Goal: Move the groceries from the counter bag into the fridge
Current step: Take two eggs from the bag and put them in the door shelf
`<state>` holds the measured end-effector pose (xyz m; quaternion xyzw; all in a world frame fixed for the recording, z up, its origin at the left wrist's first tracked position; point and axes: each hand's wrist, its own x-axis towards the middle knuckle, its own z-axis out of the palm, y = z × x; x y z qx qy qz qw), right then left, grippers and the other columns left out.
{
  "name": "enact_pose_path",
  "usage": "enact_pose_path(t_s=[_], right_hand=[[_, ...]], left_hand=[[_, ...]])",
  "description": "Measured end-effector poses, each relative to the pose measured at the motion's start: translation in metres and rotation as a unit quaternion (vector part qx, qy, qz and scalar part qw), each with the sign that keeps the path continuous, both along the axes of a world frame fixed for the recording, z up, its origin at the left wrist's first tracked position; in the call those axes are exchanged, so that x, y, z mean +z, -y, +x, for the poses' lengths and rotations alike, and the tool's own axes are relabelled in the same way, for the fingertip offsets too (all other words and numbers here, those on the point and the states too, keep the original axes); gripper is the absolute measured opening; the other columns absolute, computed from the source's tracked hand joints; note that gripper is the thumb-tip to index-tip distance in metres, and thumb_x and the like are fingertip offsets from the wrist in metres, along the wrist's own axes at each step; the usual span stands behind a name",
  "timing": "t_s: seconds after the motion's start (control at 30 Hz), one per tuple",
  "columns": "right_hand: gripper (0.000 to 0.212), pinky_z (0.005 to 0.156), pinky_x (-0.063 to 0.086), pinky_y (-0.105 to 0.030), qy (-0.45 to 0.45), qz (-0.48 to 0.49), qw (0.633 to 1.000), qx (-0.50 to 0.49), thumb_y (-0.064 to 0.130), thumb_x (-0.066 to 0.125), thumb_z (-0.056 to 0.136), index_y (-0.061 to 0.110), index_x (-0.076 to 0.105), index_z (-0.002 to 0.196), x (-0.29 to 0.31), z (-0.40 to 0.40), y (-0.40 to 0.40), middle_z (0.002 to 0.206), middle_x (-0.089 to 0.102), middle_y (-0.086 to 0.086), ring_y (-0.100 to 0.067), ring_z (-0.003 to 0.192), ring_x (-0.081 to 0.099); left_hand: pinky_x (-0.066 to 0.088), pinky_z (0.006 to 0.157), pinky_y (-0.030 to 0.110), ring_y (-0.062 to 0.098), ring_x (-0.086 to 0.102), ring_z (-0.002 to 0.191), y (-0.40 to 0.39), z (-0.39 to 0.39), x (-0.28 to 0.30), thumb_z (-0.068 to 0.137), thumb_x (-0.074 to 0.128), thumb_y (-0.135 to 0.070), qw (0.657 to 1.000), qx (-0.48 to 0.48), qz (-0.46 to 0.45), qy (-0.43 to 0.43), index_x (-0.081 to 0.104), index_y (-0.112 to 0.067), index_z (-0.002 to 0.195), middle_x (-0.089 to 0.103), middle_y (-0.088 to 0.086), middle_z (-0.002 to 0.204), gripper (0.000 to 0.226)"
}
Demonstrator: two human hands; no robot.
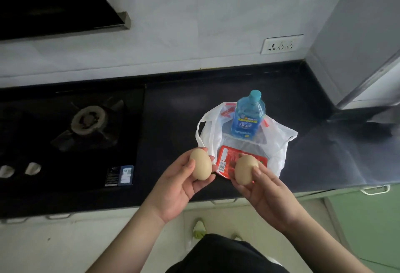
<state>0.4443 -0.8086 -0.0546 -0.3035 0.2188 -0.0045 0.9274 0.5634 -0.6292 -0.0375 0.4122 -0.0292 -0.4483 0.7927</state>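
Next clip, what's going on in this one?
A person stands at a dark kitchen counter unpacking groceries. The left hand holds one egg and the right hand holds a second egg, both lifted above the counter. A white plastic bag lies open there, with a blue bottle standing on it and a red packet lying beside it.

The dark counter (249, 91) carries a white plastic bag (279, 143) near its front edge — a blue bottle (247, 117) upright at the bag's 12 o'clock, a red packet (227, 159) at its 6 — and a gas hob (91, 119) lies at 9 o'clock.
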Motion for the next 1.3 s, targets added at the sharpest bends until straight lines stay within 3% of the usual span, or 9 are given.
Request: enact_pose_path(t_s=[0.3, 0.6, 0.83, 0.97, 1.07, 1.3], right_hand=[[0.063, 0.091, 0.052, -0.037, 0.036, 0.001, 0.995, 0.089, 0.032, 0.085, 0.069, 0.006, 0.064, 0.122, 0.005, -0.039, 0.027, 0.119, 0.064, -0.019, -0.037, 0.114, 0.061], [0.063, 0.089, 0.053, -0.036, 0.057, 0.028, 0.973, 0.221, 0.03, 0.085, 0.07, 0.008, 0.062, 0.125, 0.006, -0.038, -0.004, 0.123, 0.063, -0.017, -0.032, 0.114, 0.061], [0.069, 0.087, 0.053, -0.034, 0.049, 0.037, 0.93, 0.363, 0.029, 0.086, 0.069, 0.008, 0.058, 0.129, 0.014, -0.031, -0.065, 0.122, 0.062, -0.016, -0.029, 0.119, 0.058], [0.072, 0.087, 0.053, -0.034, 0.046, 0.026, 0.897, 0.439, 0.029, 0.086, 0.067, 0.009, 0.058, 0.13, 0.025, -0.038, -0.117, 0.12, 0.063, -0.015, -0.029, 0.116, 0.06], [0.069, 0.086, 0.053, -0.033, 0.052, 0.013, 0.879, 0.474, 0.033, 0.086, 0.067, 0.011, 0.061, 0.127, 0.032, -0.051, -0.16, 0.119, 0.064, -0.015, -0.028, 0.113, 0.062], [0.065, 0.083, 0.054, -0.032, 0.045, -0.016, 0.839, 0.542, 0.036, 0.087, 0.064, 0.015, 0.065, 0.121, 0.035, -0.101, -0.264, 0.119, 0.065, -0.02, -0.03, 0.112, 0.063]], left_hand=[[0.058, 0.074, 0.03, 0.024, 0.068, 0.098, 0.019, -0.071, -0.004, 0.065, 0.087, -0.04, 0.993, 0.117, 0.024, 0.011, 0.07, -0.012, 0.112, 0.067, 0.016, 0.112, 0.057], [0.058, 0.075, 0.03, 0.025, 0.068, 0.098, -0.032, -0.128, 0.0, 0.065, 0.086, -0.041, 0.967, 0.251, 0.041, 0.02, 0.072, -0.013, 0.111, 0.069, 0.015, 0.108, 0.055], [0.058, 0.073, 0.03, 0.027, 0.068, 0.096, -0.099, -0.182, 0.011, 0.076, 0.077, -0.033, 0.924, 0.38, 0.047, 0.001, 0.071, -0.012, 0.11, 0.067, 0.018, 0.109, 0.041], [0.058, 0.075, 0.031, 0.028, 0.068, 0.098, -0.137, -0.213, 0.017, 0.081, 0.073, -0.03, 0.897, 0.44, 0.03, 0.008, 0.064, -0.006, 0.117, 0.067, 0.018, 0.11, 0.044], [0.058, 0.072, 0.03, 0.027, 0.068, 0.094, -0.169, -0.241, 0.019, 0.087, 0.054, -0.023, 0.877, 0.479, 0.019, 0.013, 0.06, -0.004, 0.118, 0.068, 0.018, 0.106, 0.036], [0.058, 0.07, 0.029, 0.026, 0.068, 0.092, -0.256, -0.322, 0.018, 0.087, 0.051, -0.023, 0.83, 0.557, 0.006, 0.02, 0.06, -0.004, 0.119, 0.067, 0.016, 0.105, 0.038]])
